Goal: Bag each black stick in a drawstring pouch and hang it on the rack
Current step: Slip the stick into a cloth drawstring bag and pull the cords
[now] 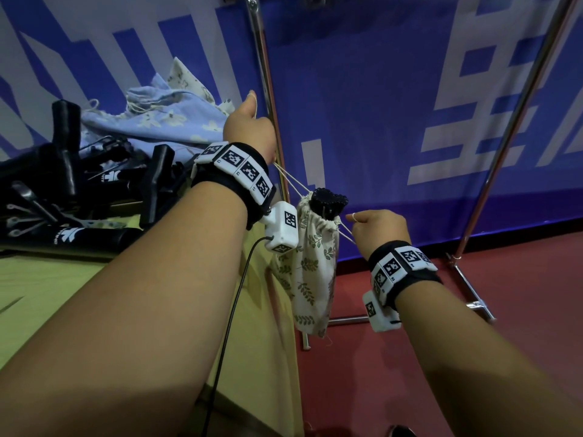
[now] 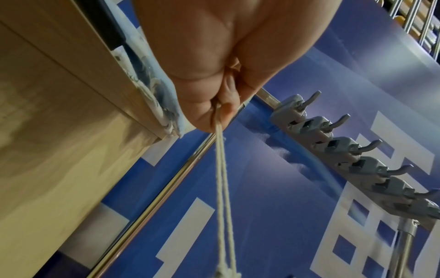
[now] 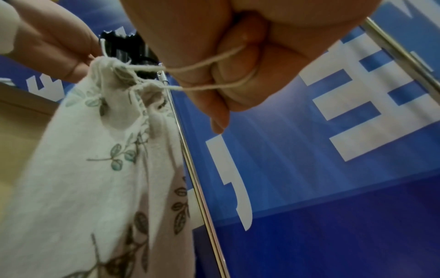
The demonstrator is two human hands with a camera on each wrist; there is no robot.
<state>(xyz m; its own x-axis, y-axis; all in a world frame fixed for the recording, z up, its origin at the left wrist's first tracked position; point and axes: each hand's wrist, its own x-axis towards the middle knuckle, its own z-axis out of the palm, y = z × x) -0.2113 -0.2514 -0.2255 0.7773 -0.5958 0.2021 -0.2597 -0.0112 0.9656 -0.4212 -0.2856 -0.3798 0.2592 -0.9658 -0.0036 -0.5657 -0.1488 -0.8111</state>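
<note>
A white leaf-print drawstring pouch point(image 1: 310, 269) point(image 3: 78, 175) hangs in the air beside the table edge, stretched between my two hands. A black stick point(image 1: 328, 205) point(image 3: 123, 45) pokes its ridged top out of the gathered mouth. My left hand point(image 1: 249, 127) point(image 2: 214, 101), raised up and to the left, grips one pair of cream cords point(image 2: 222, 178). My right hand point(image 1: 377, 225) point(image 3: 238, 75), lower and to the right, grips the other cord loop point(image 3: 207, 75), wound around its fingers. Both cords run taut. The hook rail point(image 2: 357, 159) of the rack shows above in the left wrist view.
Several more black sticks point(image 1: 66, 190) lie piled on the wooden table point(image 1: 47, 294) at left, with blue and white fabric pouches point(image 1: 164, 118) behind them. The rack's chrome poles point(image 1: 265, 89) point(image 1: 511, 130) stand before a blue banner. Red floor point(image 1: 473, 310) lies below.
</note>
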